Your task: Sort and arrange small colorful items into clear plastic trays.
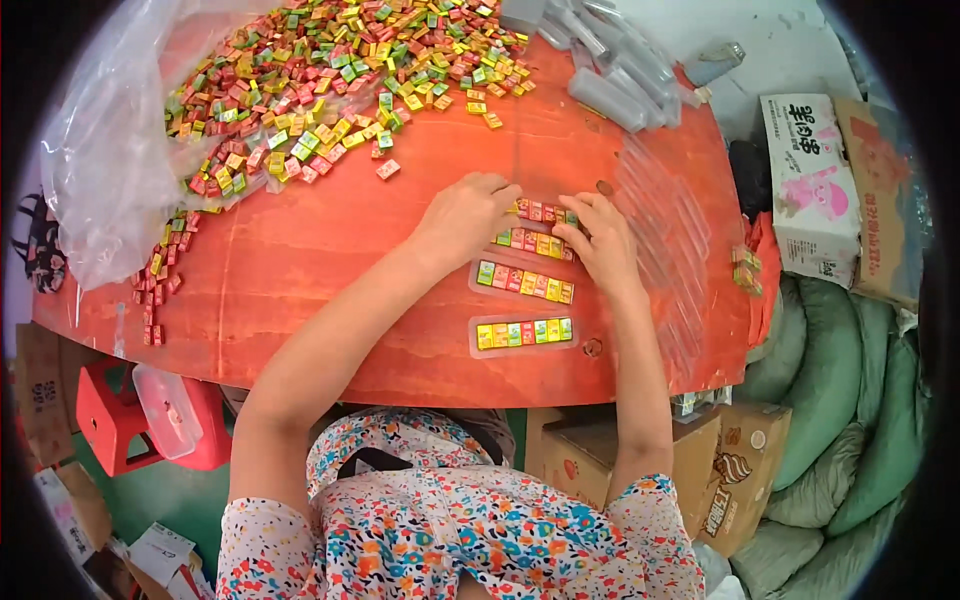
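Note:
My left hand (466,216) is closed at the left end of the farthest row of small coloured boxes (537,211). At that row's right end, my right hand (604,242) has its thumb and fingers bent round the last boxes. Just nearer lies a second row (530,241), partly covered by my hands. Two more rows, a third (525,282) and a fourth (524,333), sit in clear plastic trays closer to my body. The boxes are red, yellow, green and orange. Whether the farthest row rests in a tray is hard to make out.
A big heap of loose small boxes (330,80) covers the far left of the red table (330,225), beside a clear plastic bag (105,150). Stacked clear trays (665,250) lie right of my hands; clear plastic cases (625,75) lie at the far right. Cartons (815,190) stand beyond the table.

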Tool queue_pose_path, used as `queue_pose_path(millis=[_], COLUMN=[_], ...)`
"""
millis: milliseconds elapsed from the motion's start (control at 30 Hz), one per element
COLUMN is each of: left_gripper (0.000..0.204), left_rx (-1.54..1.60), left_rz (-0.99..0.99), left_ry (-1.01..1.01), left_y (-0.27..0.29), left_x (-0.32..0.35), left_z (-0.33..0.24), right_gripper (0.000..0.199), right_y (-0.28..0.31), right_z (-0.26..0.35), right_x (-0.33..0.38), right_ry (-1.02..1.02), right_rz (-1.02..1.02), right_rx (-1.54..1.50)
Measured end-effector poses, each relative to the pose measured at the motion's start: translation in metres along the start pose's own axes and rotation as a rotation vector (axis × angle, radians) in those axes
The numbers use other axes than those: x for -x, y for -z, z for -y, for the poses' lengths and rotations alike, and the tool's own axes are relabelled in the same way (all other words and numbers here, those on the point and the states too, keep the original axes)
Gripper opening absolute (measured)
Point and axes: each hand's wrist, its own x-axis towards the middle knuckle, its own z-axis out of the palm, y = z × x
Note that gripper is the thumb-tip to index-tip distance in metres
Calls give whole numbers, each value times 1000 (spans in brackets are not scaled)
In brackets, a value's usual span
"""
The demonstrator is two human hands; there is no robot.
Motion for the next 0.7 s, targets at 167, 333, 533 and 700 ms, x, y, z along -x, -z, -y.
queue_pose_path(millis=[167, 333, 533, 700], left_gripper=[46, 71, 92, 92], left_rx=[-118, -269, -351, -331], left_rz=[-64, -22, 190, 184], left_ry=[-80, -189, -139, -98], left_y=[1, -3, -8, -7], left_x=[18, 22, 29, 31], left_z=[5, -1, -1, -1], right_gripper=[36, 52, 75, 77], right_y=[-1, -9, -13, -17], right_z=[0, -7, 6, 9], right_x=[8, 17, 22, 23], right_ry=[7, 108, 52, 46], right_rz=[-62, 7, 293, 302], right_rx=[57, 115, 151, 142])
